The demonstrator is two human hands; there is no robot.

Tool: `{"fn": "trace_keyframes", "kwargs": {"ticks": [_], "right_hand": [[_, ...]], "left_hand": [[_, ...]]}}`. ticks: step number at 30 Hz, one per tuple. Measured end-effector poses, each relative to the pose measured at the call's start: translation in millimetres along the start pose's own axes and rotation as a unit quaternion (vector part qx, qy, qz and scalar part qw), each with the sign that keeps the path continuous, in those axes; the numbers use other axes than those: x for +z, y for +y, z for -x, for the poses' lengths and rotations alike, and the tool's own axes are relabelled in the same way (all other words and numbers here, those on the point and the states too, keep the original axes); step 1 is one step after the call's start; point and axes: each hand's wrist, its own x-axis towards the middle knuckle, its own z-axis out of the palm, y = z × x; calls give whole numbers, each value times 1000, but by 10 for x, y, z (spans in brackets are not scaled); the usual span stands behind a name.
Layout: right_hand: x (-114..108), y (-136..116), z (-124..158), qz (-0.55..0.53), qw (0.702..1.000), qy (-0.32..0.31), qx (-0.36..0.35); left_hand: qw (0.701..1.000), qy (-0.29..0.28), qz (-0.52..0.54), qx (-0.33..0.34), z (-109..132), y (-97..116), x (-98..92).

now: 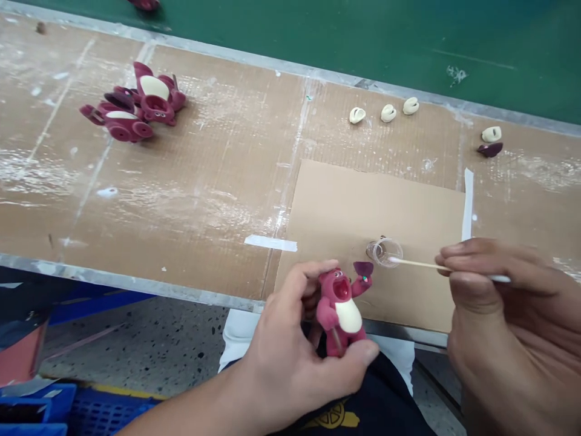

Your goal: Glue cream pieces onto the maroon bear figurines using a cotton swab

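My left hand [290, 345] is closed around a magenta flocked bear figure [341, 312] with a cream belly, held upright below the bench's near edge. The bear's raised paw has a small dark purple piece [363, 267] on it. My right hand [494, 297] pinches a cotton swab [420, 263], whose white tip rests in a small clear plastic cup [384, 251] standing on a cardboard sheet [363, 206].
Two or three more magenta bear figures [136, 106] lie at the back left of the cardboard-covered bench. Three cream ear-shaped parts [388, 111] sit in a row at the back, another cream part [491, 134] and a purple piece [490, 149] further right. Blue crates [40, 409] stand below left.
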Motion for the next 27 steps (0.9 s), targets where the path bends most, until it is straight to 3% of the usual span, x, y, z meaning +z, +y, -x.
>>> {"fn": "trace_keyframes", "kwargs": {"ticks": [4,9,13,17,20,24,27], "right_hand": [[-16,270,-113,165,976,-78,-118],[102,395,-122,168,971,-78,-153],[96,376,-110,146,976,-112,-115],[56,423,-109,139,978,-105,-116],[31,421,-73,77,989,-95,-77],[-61,231,27,10,1000,-4,-6],[-130,35,77,-35,998,-52,1]], "left_hand": [[972,-35,192,-127,46,54,-95],[918,-12,320,-235,56,76,-60],[914,-24,338,-224,55,75,15],[917,-26,331,-222,47,21,51],[917,-34,334,-216,7,9,80],[913,-70,352,-193,-36,38,113],[916,-87,346,-183,-39,45,124]]}}
